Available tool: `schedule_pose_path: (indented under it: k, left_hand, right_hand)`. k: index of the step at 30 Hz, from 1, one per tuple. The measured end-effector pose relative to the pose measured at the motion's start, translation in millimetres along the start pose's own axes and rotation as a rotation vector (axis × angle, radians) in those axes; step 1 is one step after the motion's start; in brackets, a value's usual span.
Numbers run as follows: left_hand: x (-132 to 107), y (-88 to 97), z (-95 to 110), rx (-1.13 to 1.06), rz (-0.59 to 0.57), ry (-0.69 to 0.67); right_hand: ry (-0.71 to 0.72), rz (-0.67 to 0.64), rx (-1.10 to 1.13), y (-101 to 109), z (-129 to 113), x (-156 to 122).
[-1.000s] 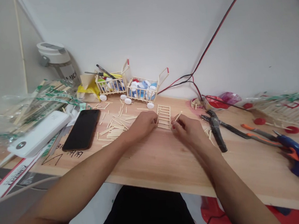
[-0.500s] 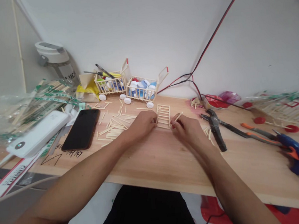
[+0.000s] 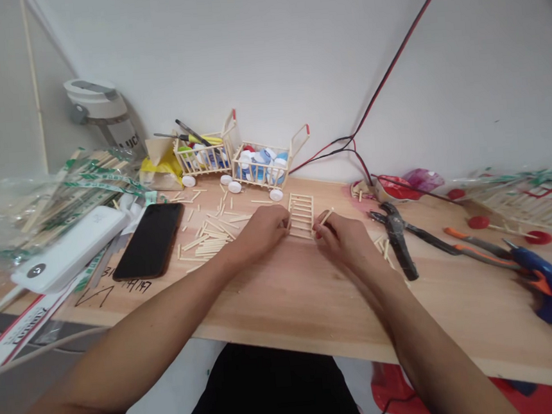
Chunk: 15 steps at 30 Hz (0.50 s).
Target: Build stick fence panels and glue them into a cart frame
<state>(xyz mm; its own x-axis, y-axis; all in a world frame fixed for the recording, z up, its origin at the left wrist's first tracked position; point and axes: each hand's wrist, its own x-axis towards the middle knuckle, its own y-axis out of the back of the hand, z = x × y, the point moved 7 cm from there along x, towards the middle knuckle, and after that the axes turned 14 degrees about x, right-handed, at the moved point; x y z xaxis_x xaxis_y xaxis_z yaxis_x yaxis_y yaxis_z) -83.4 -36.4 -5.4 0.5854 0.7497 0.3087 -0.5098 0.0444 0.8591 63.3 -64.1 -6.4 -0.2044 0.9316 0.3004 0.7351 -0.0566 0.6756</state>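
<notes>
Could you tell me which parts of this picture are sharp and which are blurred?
Head view: sharp at the left hand, stick ladder and right hand pinching a short stick; smeared at the bagged sticks, left edge; light soft, shadows faint.

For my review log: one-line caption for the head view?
Left hand steadies a small stick lattice on the wooden desk; right hand pinches a loose stick beside it, pliers nearby.

the near worktop (image 3: pixel 284 303) is free; loose sticks (image 3: pixel 211 235) block the left, pliers (image 3: pixel 397 238) the right, small carts (image 3: pixel 262 163) behind.
</notes>
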Motion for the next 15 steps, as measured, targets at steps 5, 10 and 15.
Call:
schedule_pose_path:
  k: [5, 10, 15]
  left_hand:
    - [-0.1, 0.6, 0.9, 0.001, -0.003, 0.006]
    - [0.3, 0.3, 0.0, 0.012, -0.007, 0.019]
    - [-0.2, 0.7, 0.7, 0.020, 0.000, 0.010]
  right_hand:
    - [-0.017, -0.004, -0.001, -0.6, 1.3, 0.1]
    - [-0.019, 0.004, 0.002, -0.5, 0.4, 0.1]
    - [-0.011, 0.002, -0.003, -0.5, -0.9, 0.7]
